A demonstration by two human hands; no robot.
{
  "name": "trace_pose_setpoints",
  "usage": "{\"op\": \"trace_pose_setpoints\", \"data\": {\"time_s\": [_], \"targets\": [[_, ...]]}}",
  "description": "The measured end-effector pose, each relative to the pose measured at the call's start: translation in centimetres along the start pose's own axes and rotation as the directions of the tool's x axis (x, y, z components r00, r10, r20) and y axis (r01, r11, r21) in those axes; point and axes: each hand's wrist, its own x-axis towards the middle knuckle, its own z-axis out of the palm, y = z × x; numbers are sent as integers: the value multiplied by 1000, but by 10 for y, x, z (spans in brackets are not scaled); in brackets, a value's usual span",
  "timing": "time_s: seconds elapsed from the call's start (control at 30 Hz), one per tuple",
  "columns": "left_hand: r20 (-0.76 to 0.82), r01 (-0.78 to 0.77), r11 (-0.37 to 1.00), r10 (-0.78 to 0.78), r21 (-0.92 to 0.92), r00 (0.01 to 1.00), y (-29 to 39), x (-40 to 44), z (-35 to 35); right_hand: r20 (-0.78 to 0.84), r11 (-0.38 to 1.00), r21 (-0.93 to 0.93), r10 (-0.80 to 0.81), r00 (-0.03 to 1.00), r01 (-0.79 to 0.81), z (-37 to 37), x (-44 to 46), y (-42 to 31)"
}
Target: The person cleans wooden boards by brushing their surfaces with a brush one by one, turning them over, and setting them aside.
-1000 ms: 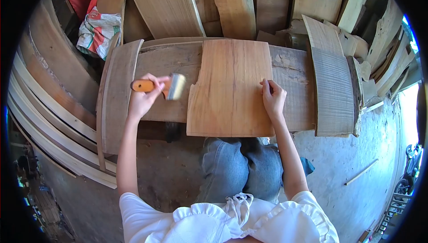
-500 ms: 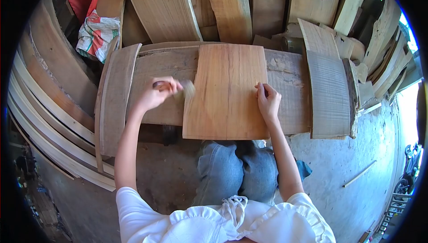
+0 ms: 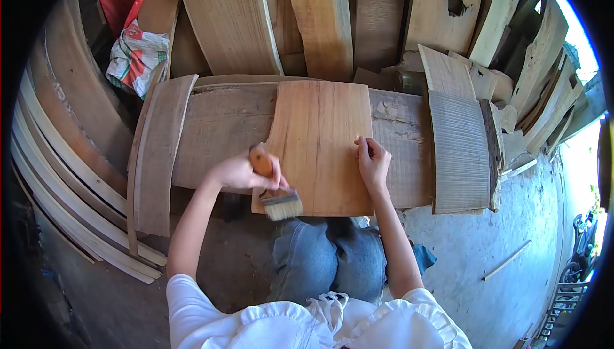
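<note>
My left hand (image 3: 246,171) is closed around a flat paintbrush (image 3: 283,206) with an orange-brown handle and pale bristles. The bristles point down at the near left part of a smooth reddish-brown wooden board (image 3: 323,131), reaching its front edge; whether they touch the surface I cannot tell. My right hand (image 3: 373,162) rests at the board's right edge, fingers curled and pinched together. What they hold, if anything, is hidden. The board lies flat across a rough plank bench (image 3: 224,118) in front of my knees.
A curved plank (image 3: 163,150) lies at the bench's left end, a ridged board (image 3: 459,150) at its right. Large wood slabs (image 3: 233,19) lean behind. Long strips (image 3: 67,189) are stacked at left, beside a crumpled sack (image 3: 136,58). A thin stick (image 3: 506,260) lies on the floor.
My left hand has brought the brush down and toward me, from the board's left edge to its near left corner. My right hand stays at the right edge. The whole view has shifted slightly.
</note>
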Motion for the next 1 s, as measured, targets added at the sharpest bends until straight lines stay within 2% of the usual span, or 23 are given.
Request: {"op": "trace_pose_setpoints", "data": {"time_s": [0.17, 0.2, 0.23, 0.27, 0.3, 0.33, 0.37, 0.43, 0.47, 0.5, 0.53, 0.57, 0.63, 0.67, 0.73, 0.77, 0.83, 0.93, 1.0], "targets": [[-233, -50, 998, 58, 40, 971, -3, 16, -26, 5, 1000, 17, 14, 1000, -14, -1, 1, -2], [-355, -95, 982, 148, 161, 923, -8, 22, -34, 7, 1000, 10, 17, 1000, -17, -2, 1, -1], [-460, -120, 951, 246, 286, 853, -13, 29, -43, 11, 1000, 6, 20, 1000, -20, -1, 1, -2], [-538, -93, 843, 419, 529, 732, -16, 37, -53, 16, 1000, 8, 20, 1000, -20, -1, 0, -3], [-581, -27, 723, 576, 690, 575, -17, 41, -54, 12, 1000, 8, 23, 1000, -23, -1, -1, -6], [-558, 78, 581, 725, 810, 403, -17, 44, -54, 4, 1000, 8, 23, 1000, -23, -2, 0, -8], [-507, -81, 559, 796, 825, 332, -16, 46, -58, 0, 1000, 9, 11, 1000, -11, -2, 2, -7], [-643, -180, 772, 615, 610, 457, -11, 37, -42, 4, 1000, 23, -8, 1000, 8, -2, 0, -3], [-576, -221, 743, 641, 632, 507, -6, 31, -29, 6, 1000, 17, 16, 1000, -16, -2, 0, -1], [-553, -256, 836, 520, 485, 651, 2, 24, -16, 4, 999, 15, 29, 1000, -29, -1, 1, -1], [-492, -253, 913, 389, 321, 779, 9, 17, -6, 10, 1000, -15, 5, 1000, -5, -2, 1, -2], [-316, -254, 925, 339, 282, 886, 19, 12, 2, 18, 999, -46, -15, 1000, 16, -2, 0, -2], [-30, -162, 980, 167, 115, 986, 30, 7, 15, -18, 988, -108, -110, 994, 107, 0, 1, -3], [22, -125, 985, 123, 123, 992, 26, 9, 19, -29, 977, -144, -162, 986, 156, 0, 0, -3], [-51, -41, 985, 51, 167, 997, 21, 14, 25, -12, 939, -270, -223, 975, 211, 3, 0, -5], [-157, 6, 990, 16, 138, 987, 18, 17, 25, 3, 901, -347, -278, 961, 261, 5, -1, -4], [-275, 1, 982, 53, 191, 960, 9, 25, 14, 26, 887, -389, -257, 966, 247, 8, -3, -10], [-477, -133, 924, 303, 358, 825, -3, 40, -4, 178, 827, -455, -280, 943, 331, 12, -3, -13], [-542, -36, 786, 457, 617, 706, -16, 54, -26, 194, 816, -469, -276, 941, 336, 14, -5, -13]]}}
